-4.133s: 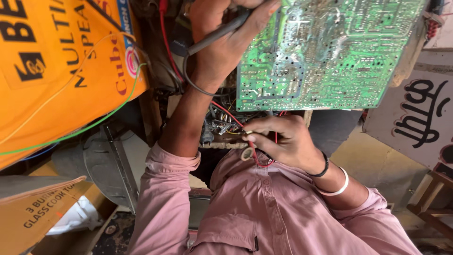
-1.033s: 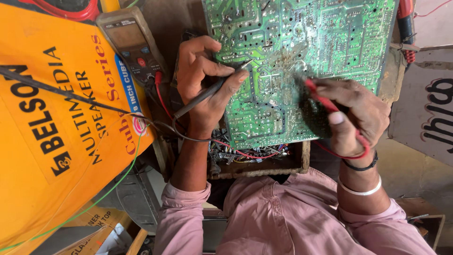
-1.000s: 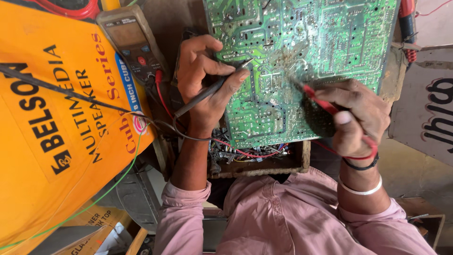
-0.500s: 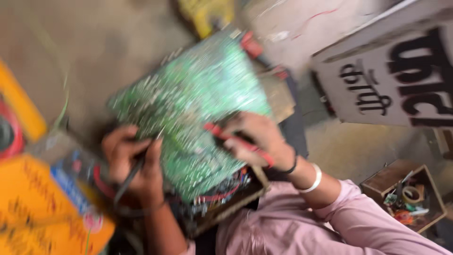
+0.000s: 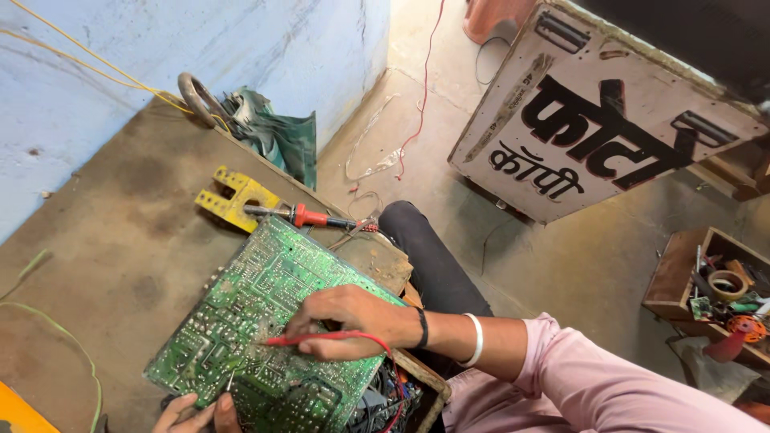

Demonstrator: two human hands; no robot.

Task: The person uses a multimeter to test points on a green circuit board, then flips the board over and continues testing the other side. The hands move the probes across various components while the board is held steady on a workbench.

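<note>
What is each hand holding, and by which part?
The right hand holds the red probe along its handle. The left hand is mostly cut off; its hold cannot be told.

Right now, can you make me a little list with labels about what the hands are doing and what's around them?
Right hand: holds a red probe with its tip on the green circuit board
Left hand: at the board's lower edge, mostly cut off
Board: lies tilted on the brown table
Beside the board: red-handled tool, yellow metal piece
Floor: white sign, wooden box of odds and ends
</note>
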